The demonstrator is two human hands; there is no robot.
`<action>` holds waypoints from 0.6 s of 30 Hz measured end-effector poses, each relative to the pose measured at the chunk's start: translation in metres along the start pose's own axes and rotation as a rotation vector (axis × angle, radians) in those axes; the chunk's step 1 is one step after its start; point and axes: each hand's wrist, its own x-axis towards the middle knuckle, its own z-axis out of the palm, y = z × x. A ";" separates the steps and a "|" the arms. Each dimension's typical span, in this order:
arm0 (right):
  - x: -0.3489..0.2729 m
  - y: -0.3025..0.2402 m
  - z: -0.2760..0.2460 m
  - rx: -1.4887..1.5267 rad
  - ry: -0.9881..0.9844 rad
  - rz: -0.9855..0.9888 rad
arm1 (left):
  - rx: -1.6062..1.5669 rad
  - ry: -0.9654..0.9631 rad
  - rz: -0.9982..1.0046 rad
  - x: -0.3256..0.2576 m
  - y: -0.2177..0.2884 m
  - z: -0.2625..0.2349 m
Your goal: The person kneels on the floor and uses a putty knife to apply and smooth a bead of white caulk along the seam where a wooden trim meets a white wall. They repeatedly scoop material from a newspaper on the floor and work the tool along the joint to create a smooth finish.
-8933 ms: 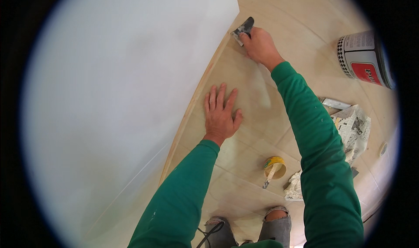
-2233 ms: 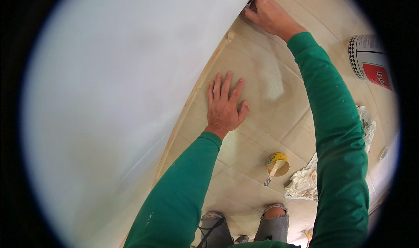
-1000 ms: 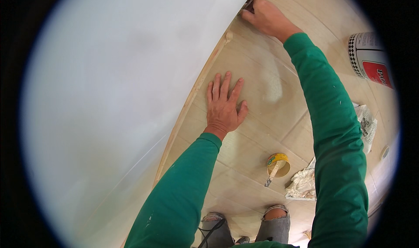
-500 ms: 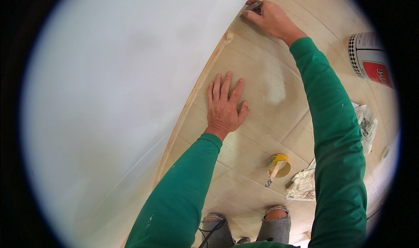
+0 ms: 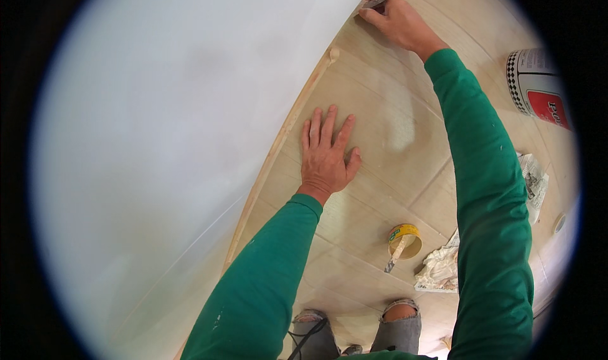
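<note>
My left hand (image 5: pixel 327 154) lies flat on the tiled floor (image 5: pixel 386 170), fingers spread, holding nothing. At the far end of the white wall (image 5: pixel 190 106), my right hand (image 5: pixel 402 24) is closed on a small dark-grey flat tool (image 5: pixel 377 4), partly hidden by the fingers. Its tip is close to the wall's bottom edge; whether it touches cannot be made out. Along the foot of the wall runs a narrow tan strip (image 5: pixel 278 141), apparently tape, with a curled end (image 5: pixel 334 55) between my two hands.
Near my knees stands an open yellow tin (image 5: pixel 413 230) with a putty knife (image 5: pixel 398 253) across it. Beside it lies a crumpled cream-smeared sheet (image 5: pixel 438 270). To the right are a paint bucket (image 5: pixel 535 81), crumpled paper (image 5: pixel 535 179) and a small ring-shaped thing (image 5: pixel 559 223).
My right hand, still holding the grey tool, has shifted slightly to the right and farther away. The left hand has stayed in place on the floor.
</note>
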 end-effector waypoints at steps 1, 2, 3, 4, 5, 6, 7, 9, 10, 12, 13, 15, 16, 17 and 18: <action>0.001 -0.003 -0.001 -0.012 -0.018 -0.008 | -0.002 0.003 0.002 0.000 0.000 0.000; 0.002 -0.005 0.000 -0.021 -0.035 -0.017 | 0.001 0.004 0.002 0.000 0.000 0.001; 0.004 -0.006 0.000 -0.030 -0.052 -0.027 | 0.004 0.005 0.002 -0.001 -0.001 0.001; 0.005 -0.007 0.001 -0.029 -0.061 -0.027 | 0.007 0.006 0.001 -0.002 -0.001 0.001; 0.006 -0.006 0.000 -0.034 -0.068 -0.027 | 0.005 0.005 0.003 -0.001 -0.001 0.002; 0.007 -0.004 -0.001 -0.038 -0.075 -0.026 | 0.003 0.004 0.005 0.000 0.000 0.002; 0.008 -0.003 -0.001 -0.077 -0.064 -0.040 | 0.001 0.004 0.007 0.001 0.000 0.003; 0.011 -0.002 0.000 -0.152 -0.041 -0.069 | -0.001 0.007 0.009 0.001 0.000 0.003; 0.014 0.000 -0.007 -0.190 -0.079 0.000 | -0.002 0.008 0.011 0.001 0.001 0.003; 0.019 -0.024 -0.020 -0.248 -0.164 0.130 | 0.013 -0.002 -0.001 -0.002 -0.002 0.001; 0.017 -0.030 -0.021 -0.173 -0.171 0.125 | 0.017 -0.006 -0.005 -0.003 -0.003 0.000; 0.014 -0.032 -0.025 -0.031 -0.182 0.119 | 0.012 -0.007 -0.002 -0.002 -0.002 -0.001; 0.013 -0.025 -0.018 -0.045 -0.141 0.053 | 0.010 -0.008 -0.002 -0.001 -0.002 -0.001; 0.011 -0.008 -0.011 -0.068 -0.093 -0.008 | 0.000 -0.006 0.006 0.001 0.001 0.001; 0.009 -0.002 -0.006 -0.087 -0.051 -0.071 | -0.005 -0.005 0.007 0.002 0.001 0.001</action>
